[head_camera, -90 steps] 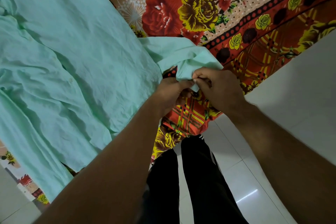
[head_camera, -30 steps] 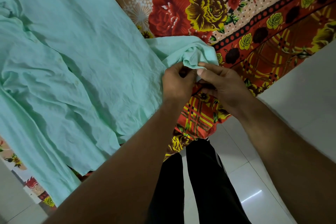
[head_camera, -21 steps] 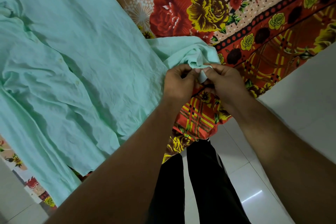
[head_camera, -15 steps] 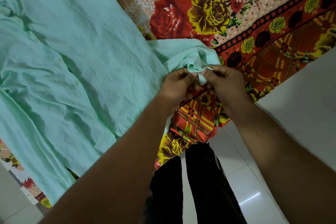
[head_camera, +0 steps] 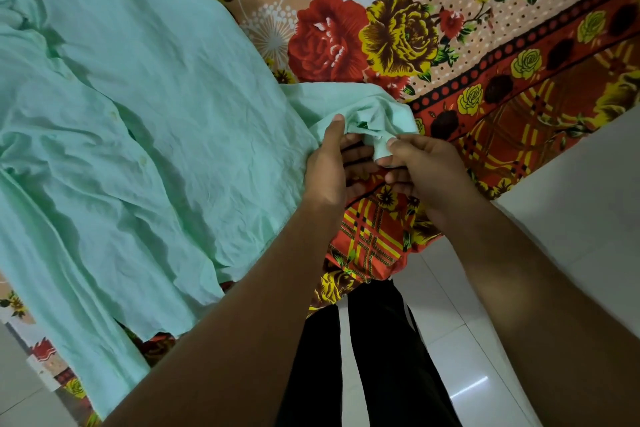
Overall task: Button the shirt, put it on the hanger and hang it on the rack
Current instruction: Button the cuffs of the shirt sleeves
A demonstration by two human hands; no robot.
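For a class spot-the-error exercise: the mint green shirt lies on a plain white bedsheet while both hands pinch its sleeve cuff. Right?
Not quite. The head view shows the bedsheet is floral red and yellow. The shirt lies there; left hand and right hand pinch the cuff.

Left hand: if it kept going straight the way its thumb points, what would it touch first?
Probably the bunched sleeve of the mint-green shirt, directly ahead of the left hand; depth is unclear.
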